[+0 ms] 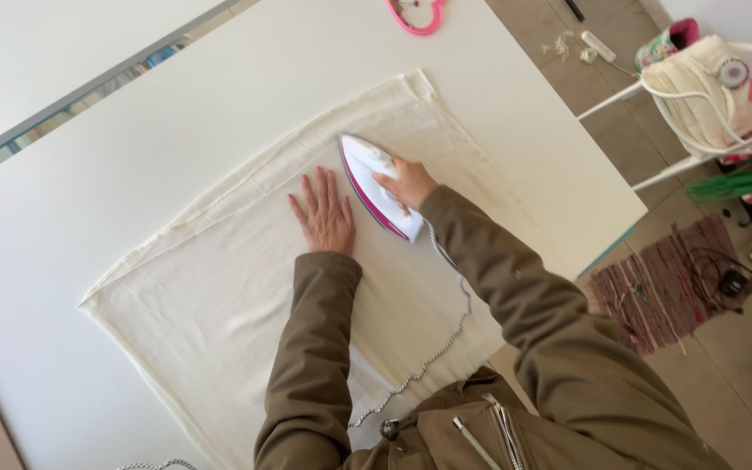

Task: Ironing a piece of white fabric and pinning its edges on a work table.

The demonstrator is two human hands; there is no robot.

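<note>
Pressing down on a cream cloth (219, 296), the person works at a white table (89, 174) with both hands in view from above. The right hand (408, 184) is closed around the handle of a white iron with a pink edge (374, 186), which sits flat on the cloth, its pointed tip aimed toward the table's far edge. The left hand (325, 214) lies open just beside the iron, palm down, fingers spread and flat on the fabric. Both arms wear olive-brown jacket sleeves (311, 348).

Spread out, the cloth covers much of the table's middle, with 1 corner near the far edge and another reaching toward the left edge; a folded hem runs along its upper side. A braided black-and-white cord (446, 339) trails from the back of the iron across the cloth toward the near edge, ending close to the jacket.

At the far edge of the table a pink looped object (419, 17) lies partly out of frame; what it is cannot be told. Beyond the table's right edge the floor is tiled, and a white wire-frame chair (698, 96) carries a heap of pale cloth and a small round item. A woven rug in dull reds and browns (663, 278) lies on the floor near the table's right corner, with a dark cable and plug (728, 280) resting on it.
</note>
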